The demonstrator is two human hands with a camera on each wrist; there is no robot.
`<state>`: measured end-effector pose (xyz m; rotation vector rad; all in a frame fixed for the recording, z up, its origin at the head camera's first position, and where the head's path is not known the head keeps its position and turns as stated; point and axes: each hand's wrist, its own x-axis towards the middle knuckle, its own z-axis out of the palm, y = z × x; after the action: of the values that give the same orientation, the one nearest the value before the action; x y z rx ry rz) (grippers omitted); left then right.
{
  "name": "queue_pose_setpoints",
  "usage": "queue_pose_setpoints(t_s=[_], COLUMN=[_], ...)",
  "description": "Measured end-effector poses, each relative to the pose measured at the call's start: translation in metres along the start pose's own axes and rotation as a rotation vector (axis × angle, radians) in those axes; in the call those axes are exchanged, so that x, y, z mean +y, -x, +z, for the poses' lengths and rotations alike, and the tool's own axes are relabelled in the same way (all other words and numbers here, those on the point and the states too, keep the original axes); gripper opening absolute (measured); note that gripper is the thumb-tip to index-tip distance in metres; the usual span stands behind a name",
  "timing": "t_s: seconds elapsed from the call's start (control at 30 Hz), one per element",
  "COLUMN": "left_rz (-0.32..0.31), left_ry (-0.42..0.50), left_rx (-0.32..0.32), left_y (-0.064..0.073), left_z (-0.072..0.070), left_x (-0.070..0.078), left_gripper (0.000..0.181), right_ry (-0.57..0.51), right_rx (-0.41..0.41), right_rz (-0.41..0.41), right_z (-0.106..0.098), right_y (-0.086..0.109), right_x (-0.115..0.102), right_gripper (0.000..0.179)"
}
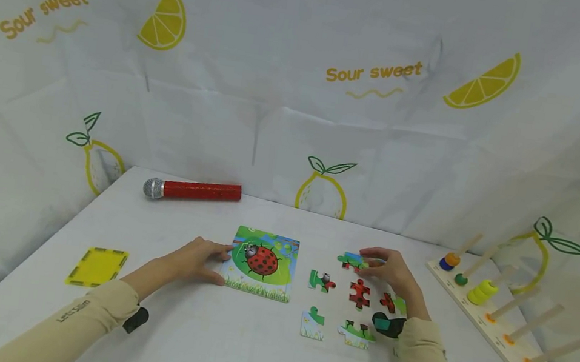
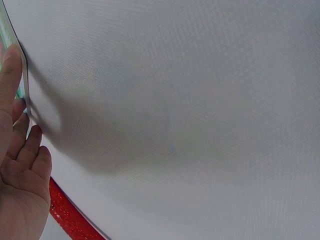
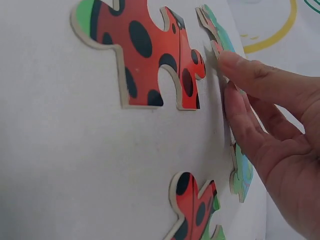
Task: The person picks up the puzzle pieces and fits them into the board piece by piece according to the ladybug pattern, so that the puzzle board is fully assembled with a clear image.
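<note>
My left hand (image 1: 198, 259) is at the left side of a square ladybug puzzle board (image 1: 278, 286), thumb and fingers spread along its edge. In the left wrist view, the fingertips touch the rim of the board. My right hand (image 1: 389, 269) is at the back of the loose wooden puzzle pieces. Its thumb and fingers pinch the right end of a blue-green puzzle piece (image 1: 350, 260). Under this hand in the right wrist view lies another blue-green puzzle piece (image 3: 243, 172), partly hidden. The red centre piece (image 1: 359, 294) lies just in front.
Several other puzzle pieces (image 1: 356, 335) lie flat between the board and my right forearm. A red microphone (image 1: 200, 191) lies at the back left, a yellow square frame (image 1: 98, 268) at the left. A wooden peg rack (image 1: 500, 337) with coloured beads runs along the right side.
</note>
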<state>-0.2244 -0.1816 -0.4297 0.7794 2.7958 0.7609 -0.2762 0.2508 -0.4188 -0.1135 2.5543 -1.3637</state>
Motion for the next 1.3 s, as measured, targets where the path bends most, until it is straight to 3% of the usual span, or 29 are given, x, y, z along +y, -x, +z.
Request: queue_pose_setpoints(t_s=[0.43,0.97,1.1,1.3], left_rz=[0.005,0.001,0.007,0.010], left_ry=[-0.003,-0.019,-0.017,-0.009], left_rx=[0.006,0.007,0.004,0.000], left_y=[0.001,0.001,0.001,-0.001], left_z=[0.003,0.001,0.000,0.000], left_x=[-0.001,-0.001,0.000,0.000], left_gripper=[0.065,0.062,0.062,0.063], right_ry=[0.005,-0.045,-0.124,-0.440], right_rx=[-0.054,-0.056,-0.057,-0.099], right_rz=[-0.083,-0.058,-0.024,0.031], right_z=[-0.004,-0.002,-0.003,-0.006], right_y=[0.001,-0.005,-0.006,-0.003], right_x=[0.013,0.020,0.023,0.027], right_gripper=[0.054,0.056,0.059,0.062])
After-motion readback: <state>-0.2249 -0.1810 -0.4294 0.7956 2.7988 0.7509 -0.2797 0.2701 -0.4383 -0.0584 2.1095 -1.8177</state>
